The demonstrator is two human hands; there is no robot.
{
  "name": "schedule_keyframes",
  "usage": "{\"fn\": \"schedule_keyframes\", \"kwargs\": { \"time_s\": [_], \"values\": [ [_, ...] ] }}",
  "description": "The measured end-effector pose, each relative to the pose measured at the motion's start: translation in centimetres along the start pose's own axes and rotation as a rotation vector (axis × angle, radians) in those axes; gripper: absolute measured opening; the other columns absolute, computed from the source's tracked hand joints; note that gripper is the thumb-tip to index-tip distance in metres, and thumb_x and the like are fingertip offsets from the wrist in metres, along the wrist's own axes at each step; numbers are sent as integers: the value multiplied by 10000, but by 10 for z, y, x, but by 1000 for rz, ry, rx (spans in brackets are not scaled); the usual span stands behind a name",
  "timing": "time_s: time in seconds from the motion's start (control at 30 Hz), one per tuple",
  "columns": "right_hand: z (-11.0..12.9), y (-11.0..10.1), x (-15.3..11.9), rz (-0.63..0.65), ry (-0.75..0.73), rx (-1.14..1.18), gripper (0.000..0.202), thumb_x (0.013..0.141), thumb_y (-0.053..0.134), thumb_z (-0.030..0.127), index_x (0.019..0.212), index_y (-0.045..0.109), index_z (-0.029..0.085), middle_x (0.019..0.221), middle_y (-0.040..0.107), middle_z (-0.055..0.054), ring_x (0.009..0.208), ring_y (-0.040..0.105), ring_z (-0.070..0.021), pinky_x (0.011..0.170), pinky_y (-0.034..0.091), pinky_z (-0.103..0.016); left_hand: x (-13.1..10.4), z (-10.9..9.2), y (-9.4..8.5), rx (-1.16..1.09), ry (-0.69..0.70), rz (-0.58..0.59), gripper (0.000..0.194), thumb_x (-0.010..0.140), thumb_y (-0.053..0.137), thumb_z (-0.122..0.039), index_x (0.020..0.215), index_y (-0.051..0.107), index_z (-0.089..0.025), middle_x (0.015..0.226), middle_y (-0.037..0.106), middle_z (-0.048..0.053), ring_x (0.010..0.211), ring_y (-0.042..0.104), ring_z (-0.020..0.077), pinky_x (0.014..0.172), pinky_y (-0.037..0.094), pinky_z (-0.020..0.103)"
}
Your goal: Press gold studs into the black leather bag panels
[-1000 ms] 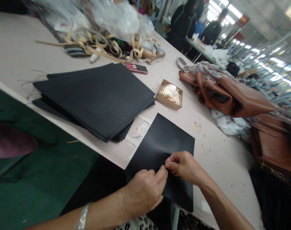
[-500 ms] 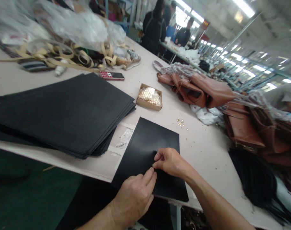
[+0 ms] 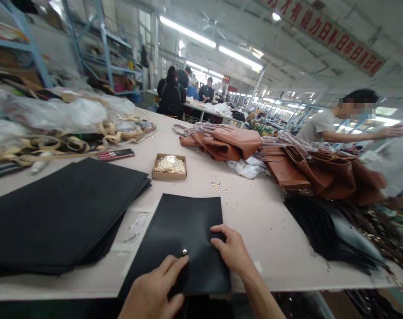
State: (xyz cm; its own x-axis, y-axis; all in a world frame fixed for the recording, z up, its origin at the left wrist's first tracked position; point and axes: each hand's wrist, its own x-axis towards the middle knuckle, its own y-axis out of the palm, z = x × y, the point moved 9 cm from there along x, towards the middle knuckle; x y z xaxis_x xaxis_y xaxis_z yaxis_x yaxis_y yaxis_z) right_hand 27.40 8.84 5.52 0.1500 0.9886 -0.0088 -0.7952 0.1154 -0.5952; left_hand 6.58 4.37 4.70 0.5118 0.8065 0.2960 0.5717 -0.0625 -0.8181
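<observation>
A black leather-like panel (image 3: 195,221) lies in front of me at the table's front edge. A small shiny metal stud (image 3: 184,251) sits on its surface. My left hand (image 3: 155,283) rests at the panel's lower left, index fingertip touching or just beside the stud, thumb apart from the fingers. At the panel's right edge is my right hand (image 3: 233,248), its thumb and index finger apart over the black surface, with nothing seen between them. Beyond the panel stands a small cardboard box (image 3: 170,176) of gold-coloured metal pieces. Several loose gold pieces (image 3: 216,185) are scattered nearby.
A stack of large black sheets (image 3: 62,212) lies left. Brown leather bags (image 3: 228,141) line the right, with black strips (image 3: 314,226) nearer. A phone (image 3: 117,154), plastic bags (image 3: 78,113) and beige strips are at back left. A person (image 3: 321,124) stands at the right.
My right hand has left the pinch near the left fingertips and moved to the panel's right edge, its fingers parting. The stud now shows on the panel. The head view has tilted up and turned.
</observation>
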Motion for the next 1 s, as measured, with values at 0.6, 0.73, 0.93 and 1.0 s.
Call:
{"fn": "schedule_keyframes", "kwargs": {
  "time_s": [0.6, 0.73, 0.93, 1.0],
  "values": [
    [-20, -120, -29, -164, -183, -318, 330, 819, 600, 456, 1068, 691, 260, 1043, 727, -76, 933, 684, -274, 845, 526, -405, -15, -13, -16, -665, -253, 90, 652, 976, 308, -183, 1529, -33, -242, 1020, 639, 24, 646, 565, 92, 696, 497, 264],
    [79, 7, -68, 222, -569, -73, 243, 917, 558, 257, 1145, 642, 263, 1124, 689, -55, 981, 650, -207, 850, 534, -347, -19, -16, -18, -773, -255, 157, 681, 980, 307, -192, 1524, -97, -255, 1072, 622, 42, 614, 569, 79, 685, 515, 269],
    [141, 67, -92, 503, -876, 58, 303, 942, 484, 92, 1151, 619, 266, 1028, 685, -43, 930, 620, -164, 807, 525, -307, -37, -4, -20, -936, -359, 188, 749, 945, 361, -209, 1524, -113, -171, 624, 531, -57, 559, 530, 122, 592, 476, 258],
    [142, 79, -89, 523, -897, 47, 262, 942, 483, 94, 1087, 633, 252, 930, 666, -41, 820, 612, -152, 724, 521, -276, -43, 1, -17, -1003, -390, 179, 768, 926, 371, -201, 1524, -110, -187, 615, 540, -58, 535, 523, 121, 562, 462, 251]
  ]
}}
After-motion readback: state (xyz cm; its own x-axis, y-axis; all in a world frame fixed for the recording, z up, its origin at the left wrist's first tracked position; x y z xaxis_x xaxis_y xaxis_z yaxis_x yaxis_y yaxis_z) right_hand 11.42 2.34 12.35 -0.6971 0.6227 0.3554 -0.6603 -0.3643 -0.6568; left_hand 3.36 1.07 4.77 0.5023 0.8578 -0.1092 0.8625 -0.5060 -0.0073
